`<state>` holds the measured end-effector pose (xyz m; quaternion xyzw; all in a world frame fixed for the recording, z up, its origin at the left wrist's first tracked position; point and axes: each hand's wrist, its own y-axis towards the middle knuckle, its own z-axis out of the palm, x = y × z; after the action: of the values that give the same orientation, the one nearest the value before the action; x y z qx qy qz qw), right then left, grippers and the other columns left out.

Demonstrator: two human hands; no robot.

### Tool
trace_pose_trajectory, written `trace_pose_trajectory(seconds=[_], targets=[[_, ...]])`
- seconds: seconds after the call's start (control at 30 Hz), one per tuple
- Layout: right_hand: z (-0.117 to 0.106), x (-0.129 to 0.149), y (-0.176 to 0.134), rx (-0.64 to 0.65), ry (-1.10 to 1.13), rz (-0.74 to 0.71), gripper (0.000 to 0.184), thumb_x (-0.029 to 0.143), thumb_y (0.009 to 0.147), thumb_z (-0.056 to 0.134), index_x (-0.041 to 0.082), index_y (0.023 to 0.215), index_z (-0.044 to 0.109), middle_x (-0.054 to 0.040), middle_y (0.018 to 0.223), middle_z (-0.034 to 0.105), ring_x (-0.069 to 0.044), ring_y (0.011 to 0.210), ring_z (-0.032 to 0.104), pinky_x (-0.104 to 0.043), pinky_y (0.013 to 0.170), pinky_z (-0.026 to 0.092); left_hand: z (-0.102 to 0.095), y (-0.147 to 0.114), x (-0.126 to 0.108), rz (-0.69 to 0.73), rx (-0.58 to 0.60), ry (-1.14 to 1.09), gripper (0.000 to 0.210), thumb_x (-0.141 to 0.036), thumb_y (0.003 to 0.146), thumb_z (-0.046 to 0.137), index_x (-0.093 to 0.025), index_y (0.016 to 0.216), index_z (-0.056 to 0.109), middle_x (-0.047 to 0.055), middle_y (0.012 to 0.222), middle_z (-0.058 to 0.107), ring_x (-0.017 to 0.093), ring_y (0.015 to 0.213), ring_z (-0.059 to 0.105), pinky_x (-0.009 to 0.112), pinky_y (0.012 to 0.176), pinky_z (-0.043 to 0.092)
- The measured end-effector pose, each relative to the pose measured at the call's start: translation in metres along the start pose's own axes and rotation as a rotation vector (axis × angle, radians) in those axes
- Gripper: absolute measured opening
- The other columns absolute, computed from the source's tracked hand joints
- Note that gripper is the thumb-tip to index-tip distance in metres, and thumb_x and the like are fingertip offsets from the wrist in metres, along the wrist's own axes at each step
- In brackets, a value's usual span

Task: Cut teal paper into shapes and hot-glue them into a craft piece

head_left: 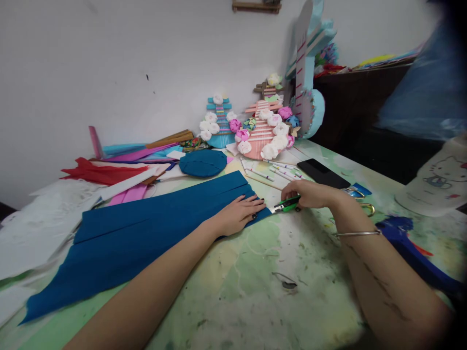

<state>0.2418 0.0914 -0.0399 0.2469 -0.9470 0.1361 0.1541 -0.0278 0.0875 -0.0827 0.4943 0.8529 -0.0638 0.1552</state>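
A long sheet of dark blue crepe paper (146, 233) lies folded across the table, its left end cut at a slant. My left hand (239, 214) rests flat on its right end, fingers stretched out and pressing on the paper. My right hand (310, 194) is wrapped round a green and black utility knife (291, 204). The knife's metal tip points left and meets the paper's right corner, just beyond my left fingertips. Behind the sheet sits a round piece covered in the same blue paper (203, 163).
Flower-trimmed paper lutes (260, 131) stand against the wall. A black phone (323, 173), thin white sticks (282, 172) and a blue tool handle (412, 253) lie to the right, near a frosted white container (436, 180). Coloured paper (105, 172) and white sheets (32, 233) are piled at left.
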Motion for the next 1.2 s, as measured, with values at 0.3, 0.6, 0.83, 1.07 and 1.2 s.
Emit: trace_pose_trajectory(seconds=[0.3, 0.6, 0.83, 1.07, 1.2], targets=[[-0.0007, 0.0006, 0.0008, -0.035, -0.01, -0.024, 0.046, 0.001, 0.054, 0.051, 0.02, 0.091, 0.07, -0.0028, 0.085, 0.068, -0.019, 0.078, 0.06, -0.025, 0.067, 0.044, -0.0004, 0.0, -0.0018, 0.006, -0.003, -0.003, 0.045, -0.031, 0.097, 0.031, -0.034, 0.142, 0.032, -0.001, 0.15, 0.033, 0.019, 0.143, 0.019, 0.048, 0.114, 0.016], [-0.0023, 0.0035, -0.0005, -0.017, 0.02, -0.035, 0.047, -0.003, 0.054, 0.047, 0.021, 0.088, 0.068, -0.0015, 0.083, 0.066, -0.018, 0.077, 0.059, -0.024, 0.064, 0.042, -0.0049, -0.0029, -0.0074, 0.044, -0.003, 0.019, 0.055, -0.052, 0.093, 0.037, -0.037, 0.145, 0.026, 0.002, 0.151, 0.031, 0.026, 0.143, 0.018, 0.052, 0.113, 0.014], [-0.0035, 0.0062, -0.0011, -0.011, 0.041, -0.033, 0.048, -0.003, 0.053, 0.047, 0.02, 0.09, 0.069, -0.0027, 0.087, 0.068, -0.019, 0.08, 0.06, -0.025, 0.066, 0.043, -0.002, -0.0028, -0.0073, 0.054, 0.026, 0.079, 0.075, -0.064, 0.088, 0.034, -0.027, 0.15, 0.01, 0.007, 0.154, 0.022, 0.028, 0.143, 0.014, 0.051, 0.114, 0.011], [-0.0019, 0.0058, 0.0013, 0.005, 0.076, -0.042, 0.048, -0.001, 0.053, 0.047, 0.02, 0.09, 0.069, -0.0026, 0.088, 0.069, -0.019, 0.079, 0.061, -0.026, 0.064, 0.044, 0.001, -0.0024, -0.0069, 0.071, 0.033, 0.117, 0.077, -0.067, 0.086, 0.033, -0.029, 0.149, 0.011, 0.005, 0.155, 0.018, 0.029, 0.144, 0.011, 0.05, 0.115, 0.007], [-0.002, 0.006, 0.0003, 0.007, 0.085, -0.046, 0.048, 0.0, 0.053, 0.046, 0.02, 0.09, 0.069, -0.0026, 0.088, 0.069, -0.019, 0.078, 0.061, -0.025, 0.063, 0.045, 0.0011, -0.0017, -0.0067, 0.06, 0.047, 0.119, 0.079, -0.068, 0.086, 0.031, -0.026, 0.15, 0.01, 0.006, 0.155, 0.018, 0.028, 0.144, 0.011, 0.049, 0.115, 0.007]])
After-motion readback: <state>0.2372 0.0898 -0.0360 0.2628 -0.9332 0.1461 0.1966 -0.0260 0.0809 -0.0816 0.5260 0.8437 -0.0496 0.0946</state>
